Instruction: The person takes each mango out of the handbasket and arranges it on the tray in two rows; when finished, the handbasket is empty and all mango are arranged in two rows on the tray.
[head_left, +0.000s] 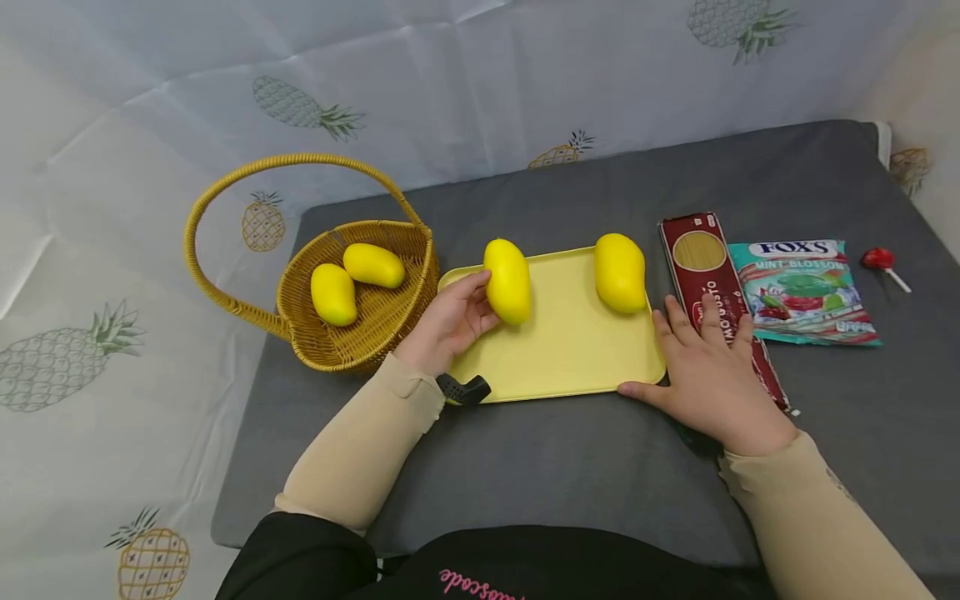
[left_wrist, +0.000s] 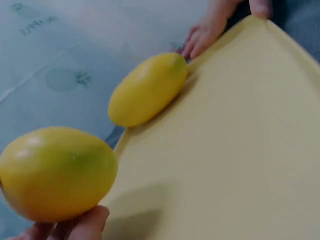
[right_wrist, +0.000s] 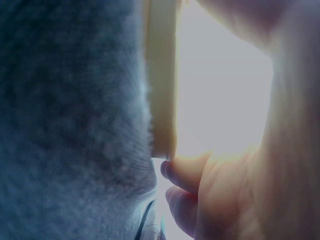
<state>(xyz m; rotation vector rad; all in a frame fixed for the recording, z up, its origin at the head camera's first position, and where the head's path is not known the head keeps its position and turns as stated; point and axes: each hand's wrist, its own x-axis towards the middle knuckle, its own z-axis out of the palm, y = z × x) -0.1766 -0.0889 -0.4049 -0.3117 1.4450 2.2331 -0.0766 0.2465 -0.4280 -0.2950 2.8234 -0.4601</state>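
Observation:
My left hand (head_left: 455,321) grips a yellow mango (head_left: 508,282) over the left part of a pale yellow tray (head_left: 562,358). In the left wrist view this mango (left_wrist: 57,172) is held up by the fingertips, with a shadow on the tray below. A second mango (head_left: 620,273) lies at the tray's far right corner. My right hand (head_left: 716,379) is spread with straight fingers, its thumb at the tray's near right corner. Its other fingers lie over a dark red spaghetti packet (head_left: 699,250), partly covering it. The right wrist view is overexposed and shows little.
Left of the tray stands a wicker basket (head_left: 405,323) with a tall handle and two mangoes (head_left: 374,265) inside. Right of the packet are a teal candy bag (head_left: 802,292) and a red lollipop (head_left: 879,259). Everything stands on a grey-covered table (head_left: 570,467) by a pineapple-print curtain.

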